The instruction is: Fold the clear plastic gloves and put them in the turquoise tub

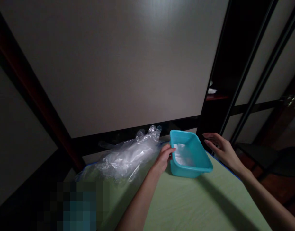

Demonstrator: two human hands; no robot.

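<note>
A turquoise plastic basin (189, 171) stands tilted on the green tabletop, with pale, flat pieces (182, 154) lying inside it. My left hand (164, 156) grips the basin's left rim, thumb over the edge and fingers around the outside. Just off the basin's right side, my right hand (218, 146) hovers with fingers bent and apart from the thumb, holding nothing. Left of the basin lies a heap of clear plastic disposable gloves (130, 157), some glove fingers sticking up at its far end.
The green table (176, 202) has a blue edge. Behind it rises a pale cabinet door (138, 73), and a dark open compartment with a shelf (217, 97) is at right. A dark chair (272, 160) stands right of the table. The lower left is blurred out.
</note>
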